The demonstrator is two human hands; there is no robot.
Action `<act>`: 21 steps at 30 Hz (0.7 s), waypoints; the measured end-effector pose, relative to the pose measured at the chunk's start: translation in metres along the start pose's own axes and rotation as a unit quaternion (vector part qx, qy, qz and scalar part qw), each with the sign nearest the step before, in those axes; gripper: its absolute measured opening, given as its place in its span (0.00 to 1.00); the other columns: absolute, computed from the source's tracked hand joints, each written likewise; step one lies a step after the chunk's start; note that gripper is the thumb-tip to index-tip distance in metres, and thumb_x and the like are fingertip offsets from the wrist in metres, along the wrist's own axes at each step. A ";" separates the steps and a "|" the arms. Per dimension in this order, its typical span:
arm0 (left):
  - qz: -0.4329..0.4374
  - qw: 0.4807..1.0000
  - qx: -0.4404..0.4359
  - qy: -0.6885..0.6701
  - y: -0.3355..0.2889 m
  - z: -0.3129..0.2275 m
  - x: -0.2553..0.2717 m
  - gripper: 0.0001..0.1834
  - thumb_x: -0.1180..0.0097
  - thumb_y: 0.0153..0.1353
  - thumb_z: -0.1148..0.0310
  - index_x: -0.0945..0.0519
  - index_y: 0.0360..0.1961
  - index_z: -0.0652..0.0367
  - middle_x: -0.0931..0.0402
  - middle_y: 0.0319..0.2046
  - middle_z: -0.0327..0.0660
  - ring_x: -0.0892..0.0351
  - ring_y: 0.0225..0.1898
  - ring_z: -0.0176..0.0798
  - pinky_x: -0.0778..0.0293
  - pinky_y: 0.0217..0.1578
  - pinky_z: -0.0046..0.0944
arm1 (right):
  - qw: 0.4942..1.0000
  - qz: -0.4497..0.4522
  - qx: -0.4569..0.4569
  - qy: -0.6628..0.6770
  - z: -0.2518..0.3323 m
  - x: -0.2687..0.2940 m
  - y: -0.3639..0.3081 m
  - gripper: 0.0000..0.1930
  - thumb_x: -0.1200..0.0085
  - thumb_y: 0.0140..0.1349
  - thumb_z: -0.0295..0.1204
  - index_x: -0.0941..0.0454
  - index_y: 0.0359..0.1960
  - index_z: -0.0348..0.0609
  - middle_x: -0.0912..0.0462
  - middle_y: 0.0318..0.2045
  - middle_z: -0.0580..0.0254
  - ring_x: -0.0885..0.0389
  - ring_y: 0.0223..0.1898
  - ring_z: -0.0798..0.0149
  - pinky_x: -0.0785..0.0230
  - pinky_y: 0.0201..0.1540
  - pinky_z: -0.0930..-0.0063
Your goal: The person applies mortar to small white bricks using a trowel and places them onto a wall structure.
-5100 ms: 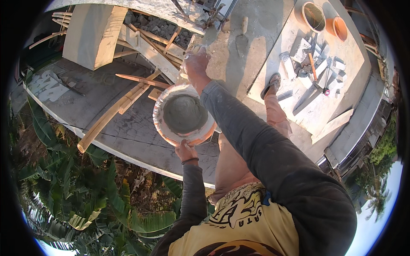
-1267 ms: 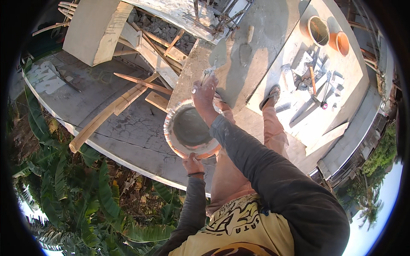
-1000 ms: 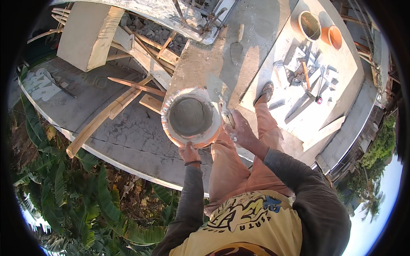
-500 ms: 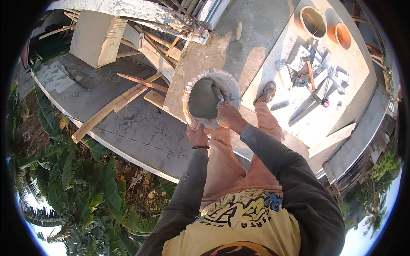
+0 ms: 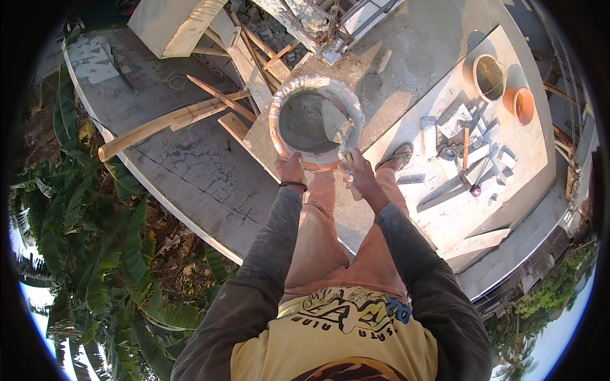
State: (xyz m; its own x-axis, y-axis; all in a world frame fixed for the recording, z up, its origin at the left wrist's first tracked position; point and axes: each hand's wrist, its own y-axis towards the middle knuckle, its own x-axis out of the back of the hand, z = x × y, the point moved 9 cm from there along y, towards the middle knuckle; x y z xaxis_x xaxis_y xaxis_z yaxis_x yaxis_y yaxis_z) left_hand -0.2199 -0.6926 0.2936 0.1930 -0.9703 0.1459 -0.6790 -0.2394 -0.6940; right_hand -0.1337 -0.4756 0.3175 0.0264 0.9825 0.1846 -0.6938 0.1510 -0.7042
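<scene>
In front of my legs is a round orange bucket [image 5: 276, 127], its rim crusted with pale dried mortar. Wet grey mortar [image 5: 304, 124] fills part of it. My left hand [image 5: 290, 169] is closed on the near left side of the rim. At the near right side, my right hand [image 5: 361, 175] is wrapped round the handle of a trowel [image 5: 335, 122]. The trowel's mortar-coated blade lies over the right part of the bucket's opening. The bucket's underside is hidden.
Two more buckets, one pale with a wire handle [image 5: 489, 77] and one orange [image 5: 523, 106], stand at the far right. Nearer lie block pieces and tools, among them an orange-handled one [image 5: 466, 148]. Wooden poles [image 5: 171, 124] jut out left, above a lower cracked slab [image 5: 203, 184]; banana plants grow beyond its edge.
The trowel has come up from inside the bucket, and its blade now shows above the mortar. My right hand has moved right and a little nearer. My left hand still grips the rim.
</scene>
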 end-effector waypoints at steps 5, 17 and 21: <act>0.036 0.997 -0.058 -0.036 0.018 -0.029 -0.004 0.16 0.45 0.53 0.80 0.25 0.45 0.67 0.23 0.33 0.38 0.23 0.32 0.32 0.28 0.33 0.34 | 0.998 -0.037 -0.053 -0.024 0.016 -0.033 0.033 0.21 0.43 0.58 0.34 0.33 0.50 0.41 0.20 0.36 0.42 0.17 0.33 0.46 0.25 0.34 0.56; -0.017 0.998 -0.047 -0.050 0.061 -0.033 0.029 0.18 0.45 0.53 0.80 0.24 0.47 0.67 0.21 0.36 0.41 0.20 0.35 0.37 0.25 0.37 0.37 | 0.959 0.007 -0.107 0.262 0.028 -0.075 0.059 0.19 0.42 0.60 0.35 0.31 0.50 0.45 0.25 0.34 0.60 0.22 0.25 0.64 0.24 0.25 0.66; -0.013 1.000 -0.014 -0.020 0.078 -0.027 0.042 0.16 0.45 0.53 0.81 0.23 0.44 0.68 0.21 0.35 0.41 0.20 0.35 0.37 0.25 0.36 0.37 | 0.944 -0.058 -0.090 0.312 0.052 -0.071 0.063 0.18 0.43 0.61 0.35 0.31 0.50 0.44 0.25 0.34 0.62 0.23 0.26 0.66 0.25 0.25 0.68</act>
State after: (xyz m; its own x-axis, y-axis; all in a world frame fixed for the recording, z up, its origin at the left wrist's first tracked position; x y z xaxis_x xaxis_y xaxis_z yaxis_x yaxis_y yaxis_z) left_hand -0.2838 -0.7527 0.2642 0.2387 -0.9615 0.1359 -0.6932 -0.2667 -0.6695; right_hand -0.2171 -0.5418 0.2958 0.5530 0.8226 -0.1323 -0.5283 0.2233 -0.8191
